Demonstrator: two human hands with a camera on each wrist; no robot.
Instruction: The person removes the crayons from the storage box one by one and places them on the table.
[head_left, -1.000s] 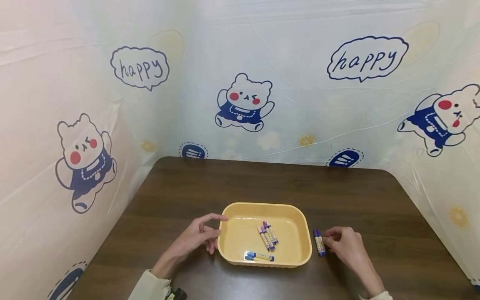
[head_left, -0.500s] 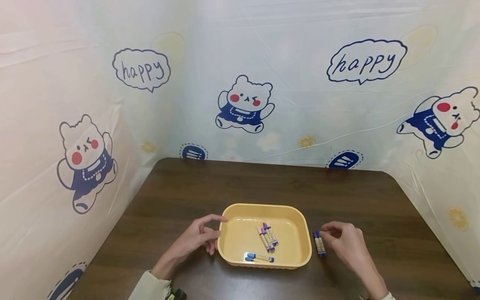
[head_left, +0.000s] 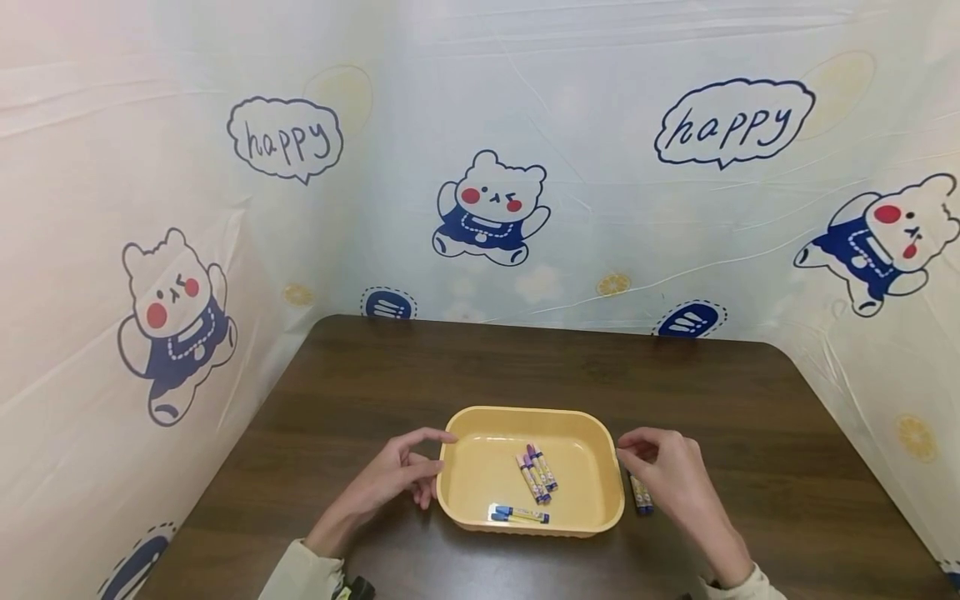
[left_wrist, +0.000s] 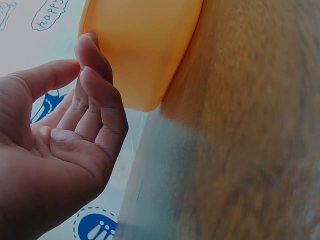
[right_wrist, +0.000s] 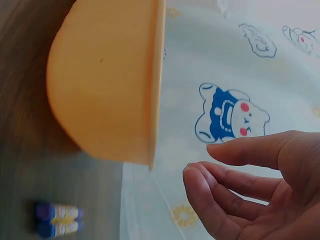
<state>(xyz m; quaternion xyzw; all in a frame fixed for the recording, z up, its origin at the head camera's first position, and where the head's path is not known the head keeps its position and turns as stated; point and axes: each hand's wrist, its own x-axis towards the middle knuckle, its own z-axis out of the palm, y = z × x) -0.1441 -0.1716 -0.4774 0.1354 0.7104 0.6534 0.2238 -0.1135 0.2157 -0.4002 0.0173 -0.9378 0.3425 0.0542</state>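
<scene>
A yellow plastic tray (head_left: 577, 467) stands in front of me. My left hand (head_left: 393, 473) holds its left rim, index finger over the edge and thumb at the outside. In the tray lie several pink and purple crayons (head_left: 534, 479) side by side, with two blue crayons (head_left: 520, 515) near the front wall. My right hand (head_left: 670, 473) hovers beside the tray's right rim. The right wrist view shows its thumb and fingertips apart with nothing between them. Below that hand, two dark blue-purple crayons (right_wrist: 59, 220) lie together on the table, partly hidden in the head view.
The dark brown wooden table (head_left: 525, 358) has rounded far corners. A pale curtain (head_left: 600, 208) printed with bears and "happy" bubbles surrounds it at the back and sides. A dark object (head_left: 360, 588) shows by the left sleeve.
My right hand has lifted from beside the two table crayons and moved left to the tray's right rim. My left hand keeps its place, and the crayons lie as before.
</scene>
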